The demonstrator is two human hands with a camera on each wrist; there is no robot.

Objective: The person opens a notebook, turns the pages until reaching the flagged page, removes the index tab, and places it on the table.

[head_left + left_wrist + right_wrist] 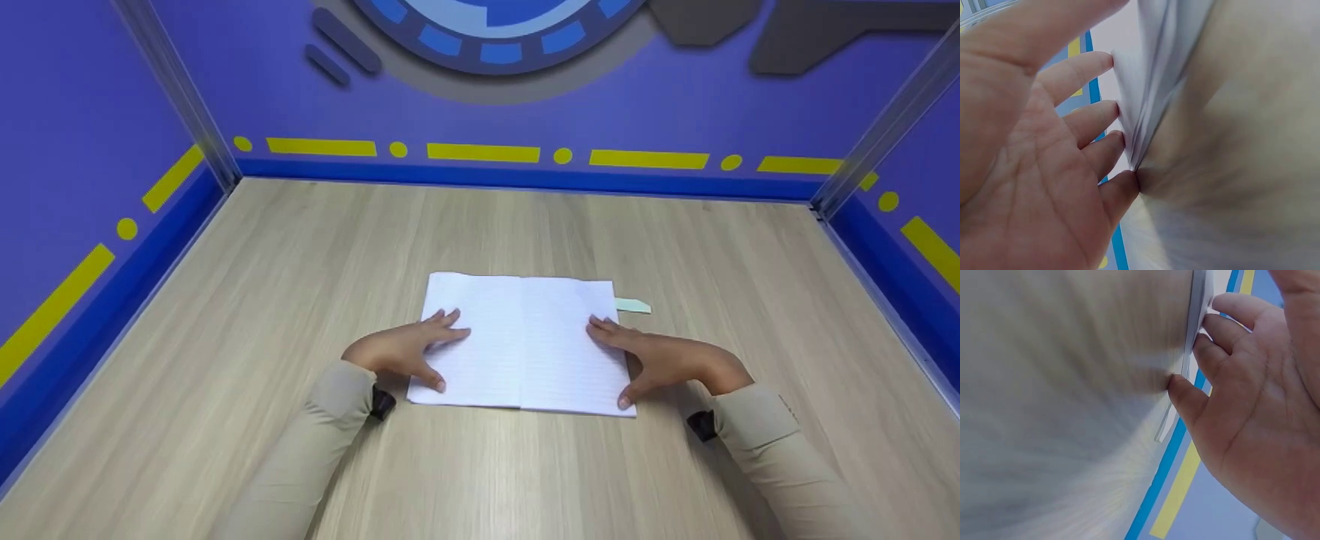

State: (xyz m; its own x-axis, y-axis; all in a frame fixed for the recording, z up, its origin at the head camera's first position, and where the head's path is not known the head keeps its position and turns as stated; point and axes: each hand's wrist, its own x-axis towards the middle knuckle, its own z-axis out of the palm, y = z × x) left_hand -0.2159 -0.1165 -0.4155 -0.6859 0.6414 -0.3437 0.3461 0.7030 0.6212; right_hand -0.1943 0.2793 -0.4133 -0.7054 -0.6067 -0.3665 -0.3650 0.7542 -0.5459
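A: Background: blue printed wall point(465, 120) with yellow dashes, wood-look desk point(300, 247) below. Main thing, where?

B: Open notebook point(536, 345), lined pages up, flat mid-desk between both hands. Pale strip point(634, 306) sticks out past its right edge; can't tell if it's attached

A: Handling?

B: My guess: light, leaves thin and floppy, easy to crease or tear. Left wrist view shows the page edges fanned with gaps, so that side is probably loose. Smooth paper, might slide on the desk if pushed

A: Where to take hold?

B: Outer side edges, several leaves together, or near the bottom corners. For the whole thing, I'd go under both halves so the centre fold doesn't sag

A: Grip state?

B: Left grip point(405, 351): fingers spread, relaxed, tips resting on the left page, thumb apart near the bottom corner; nothing pinched. Right grip point(667, 358): same spread, fingertips on the right page's outer edge, thumb by the lower corner, nothing clasped

A: Arms?

B: Both come in from the near side in beige sleeves point(300, 457), wrists bent inward, palms facing each other across the pages
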